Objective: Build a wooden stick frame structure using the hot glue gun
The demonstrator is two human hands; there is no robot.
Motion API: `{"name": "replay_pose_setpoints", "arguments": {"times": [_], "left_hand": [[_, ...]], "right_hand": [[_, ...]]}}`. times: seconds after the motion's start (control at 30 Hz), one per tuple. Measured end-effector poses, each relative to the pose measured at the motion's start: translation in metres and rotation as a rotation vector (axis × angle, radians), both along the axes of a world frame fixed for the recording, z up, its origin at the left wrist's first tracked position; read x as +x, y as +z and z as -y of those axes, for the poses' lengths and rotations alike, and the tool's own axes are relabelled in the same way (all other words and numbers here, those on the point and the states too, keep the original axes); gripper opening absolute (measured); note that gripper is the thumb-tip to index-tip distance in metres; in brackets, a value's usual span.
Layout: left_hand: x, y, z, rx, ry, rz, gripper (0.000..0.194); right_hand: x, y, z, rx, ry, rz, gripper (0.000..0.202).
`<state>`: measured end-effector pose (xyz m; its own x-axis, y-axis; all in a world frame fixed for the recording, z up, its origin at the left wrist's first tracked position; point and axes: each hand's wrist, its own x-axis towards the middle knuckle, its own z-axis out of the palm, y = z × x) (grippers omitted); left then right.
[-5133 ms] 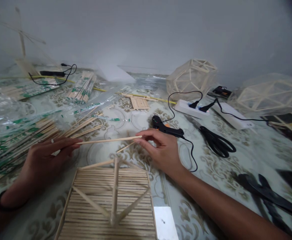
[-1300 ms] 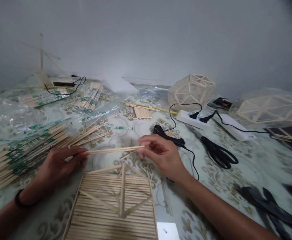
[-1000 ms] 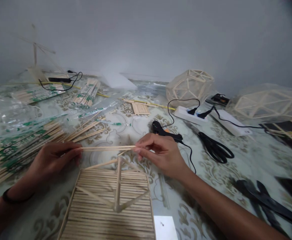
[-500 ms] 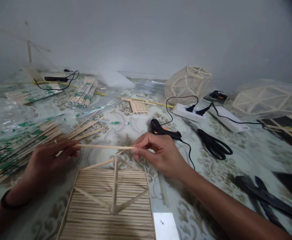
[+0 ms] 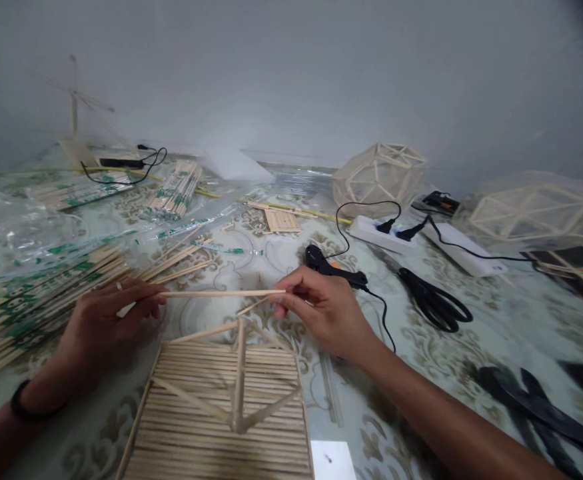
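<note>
Held level between my two hands is a thin wooden chopstick (image 5: 221,293). My left hand (image 5: 106,317) pinches its left end, and my right hand (image 5: 318,310) pinches the right end between thumb and fingers. Just below it lies a flat panel of chopsticks (image 5: 186,433) set side by side. On that panel stands a frame of sticks, with an upright post (image 5: 240,373) and slanted braces meeting at its foot. A short stick slants up from behind the post toward my right fingertips; I cannot tell whether they touch it.
A black glue gun (image 5: 334,267) lies beyond my right hand, its cord near a white power strip (image 5: 381,233). Black scissors (image 5: 428,297) and dark pliers (image 5: 536,407) lie to the right. Packaged chopsticks (image 5: 46,300) cover the left. Stick-framed polyhedra (image 5: 378,173) stand at the back.
The whole scene has shifted slightly right and down in view. Both hands keep hold of the chopstick, which sits slightly nearer level with more of its right end showing.
</note>
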<state>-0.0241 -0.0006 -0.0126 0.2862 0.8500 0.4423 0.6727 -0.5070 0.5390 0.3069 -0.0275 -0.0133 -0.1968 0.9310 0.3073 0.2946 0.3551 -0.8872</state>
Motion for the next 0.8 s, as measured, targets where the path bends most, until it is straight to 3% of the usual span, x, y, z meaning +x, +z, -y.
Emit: {"name": "replay_pose_setpoints", "arguments": {"times": [0.47,0.67,0.8], "left_hand": [[0.0022,-0.0014,0.0038,-0.117,-0.007,0.035,0.018],[-0.0004,-0.0053,0.0046,-0.135,-0.013,0.023,0.019],[-0.0045,-0.0095,0.0041,-0.167,0.027,0.050,0.042]], "right_hand": [[0.0014,0.0012,-0.0008,0.148,-0.011,0.107,0.013],[0.0001,-0.0041,-0.0010,0.116,-0.073,0.081,0.011],[0.0000,-0.0078,-0.0005,0.337,-0.091,0.161,0.008]]}}
